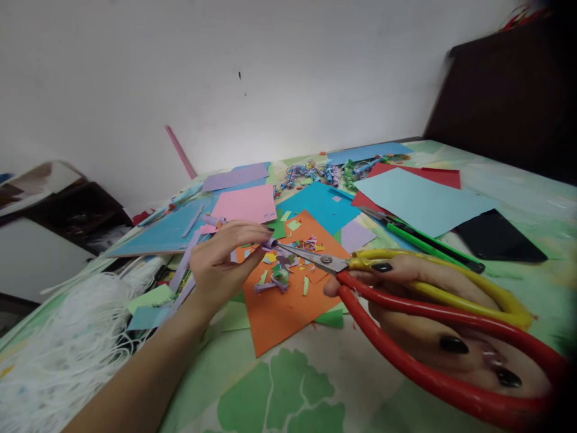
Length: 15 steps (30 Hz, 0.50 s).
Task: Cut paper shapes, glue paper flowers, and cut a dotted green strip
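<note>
Between thumb and fingers my left hand (229, 258) pinches a small roll of purple paper (270, 243). My right hand (419, 300) grips scissors (327, 260) with one yellow and one red handle, fingers through the loops. The blade tips touch the end of the purple roll, and the blades look nearly closed. Beneath both hands lies an orange paper sheet (270, 325), strewn with small paper scraps (282, 273) in purple, green and yellow.
Behind are a pink sheet (247, 204), a blue sheet (315, 204) and a heap of curled paper pieces (311, 173). To the right lie a green cutter knife (428, 243), a pale blue sheet (419, 201) and a black phone (502, 236). White string (76, 337) is piled at left.
</note>
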Available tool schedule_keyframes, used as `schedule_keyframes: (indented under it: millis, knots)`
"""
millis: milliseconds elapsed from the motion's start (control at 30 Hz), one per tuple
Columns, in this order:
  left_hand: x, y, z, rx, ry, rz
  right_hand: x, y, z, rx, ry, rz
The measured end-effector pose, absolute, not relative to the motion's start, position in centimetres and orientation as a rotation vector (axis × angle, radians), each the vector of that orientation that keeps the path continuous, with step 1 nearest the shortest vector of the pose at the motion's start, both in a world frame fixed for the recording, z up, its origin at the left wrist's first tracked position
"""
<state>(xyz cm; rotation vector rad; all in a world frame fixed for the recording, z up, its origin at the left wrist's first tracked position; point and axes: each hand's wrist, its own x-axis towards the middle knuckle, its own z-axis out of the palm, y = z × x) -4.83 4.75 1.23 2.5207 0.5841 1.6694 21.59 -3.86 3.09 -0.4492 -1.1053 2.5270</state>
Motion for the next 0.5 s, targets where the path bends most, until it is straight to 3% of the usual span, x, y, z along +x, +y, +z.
schedule_keyframes:
  millis: [100,500]
  knots:
    - [-4.88,4.77,1.12,2.479,0.606,1.655,21.95,-3.25,2.6,-0.221,-0.879,2.774]
    - [-5.1,5.29,0.98,2.269,0.626,1.654,22.36,-3.23,2.8,-0.27,-0.87,2.815]
